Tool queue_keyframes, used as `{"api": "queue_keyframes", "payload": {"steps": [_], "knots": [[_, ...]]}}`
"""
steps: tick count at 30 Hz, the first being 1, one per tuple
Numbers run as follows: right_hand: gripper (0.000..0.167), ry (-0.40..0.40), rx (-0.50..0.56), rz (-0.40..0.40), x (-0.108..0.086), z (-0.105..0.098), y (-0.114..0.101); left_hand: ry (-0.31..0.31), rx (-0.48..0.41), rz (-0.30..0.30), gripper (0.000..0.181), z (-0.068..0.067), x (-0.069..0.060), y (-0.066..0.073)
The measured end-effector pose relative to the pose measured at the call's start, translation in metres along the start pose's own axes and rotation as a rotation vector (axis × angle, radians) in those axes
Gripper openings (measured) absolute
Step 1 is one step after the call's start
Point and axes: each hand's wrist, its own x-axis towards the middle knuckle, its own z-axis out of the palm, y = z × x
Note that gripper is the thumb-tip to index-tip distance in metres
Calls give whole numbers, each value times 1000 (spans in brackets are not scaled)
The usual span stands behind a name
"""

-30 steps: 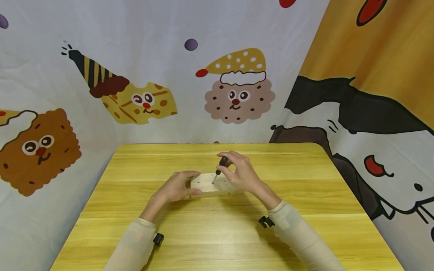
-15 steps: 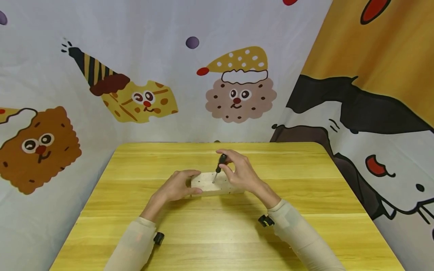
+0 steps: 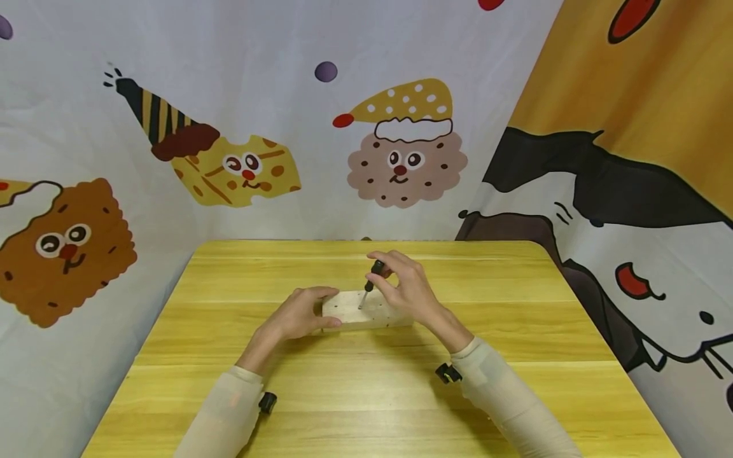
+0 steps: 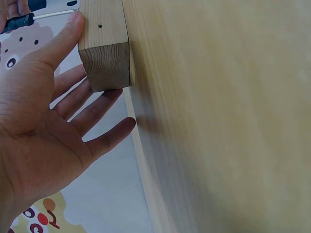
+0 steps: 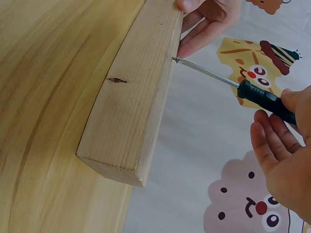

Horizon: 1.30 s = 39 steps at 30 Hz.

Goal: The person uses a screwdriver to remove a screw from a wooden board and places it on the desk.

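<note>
A pale wooden block point(image 3: 345, 312) lies lengthwise on the table, with small dark holes in its top. My left hand point(image 3: 296, 315) holds its left end, thumb on the near side and fingers on the far side; the left wrist view shows the block's end grain point(image 4: 108, 65) between them. Above the block, my right hand point(image 3: 413, 291) pinches the black handle of a screwdriver point(image 5: 257, 94) between thumb and fingers. The screwdriver leans slightly right, its metal shaft running down to a small screw point(image 5: 175, 59) at the block's top face. How deep the screw sits is hard to tell.
The yellow wood-grain table point(image 3: 366, 394) extends around the block on all sides. Behind it hangs a white cloth point(image 3: 258, 57) printed with cartoon figures. A small black device point(image 3: 267, 402) sits at the left wrist and another point(image 3: 448, 373) at the right.
The right thumb and fingers shift a little around the screwdriver handle, whose top wavers slightly. The left hand and the block stay in place.
</note>
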Motion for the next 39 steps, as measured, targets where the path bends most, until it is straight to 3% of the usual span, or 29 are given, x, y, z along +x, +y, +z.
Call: {"api": "queue_keyframes", "payload": {"steps": [10, 23, 31, 39], "knots": [[44, -15, -6, 10, -2, -1, -1, -4, -5, -4, 74, 1, -1, -2], [40, -27, 24, 74, -4, 1, 0, -3, -12, -7, 74, 2, -2, -4], [37, 53, -1, 36, -3, 1, 3, 16, -11, 8, 76, 3, -2, -6], [39, 38, 4, 4, 0, -1, 3, 13, -13, 18, 75, 3, -1, -5]]}}
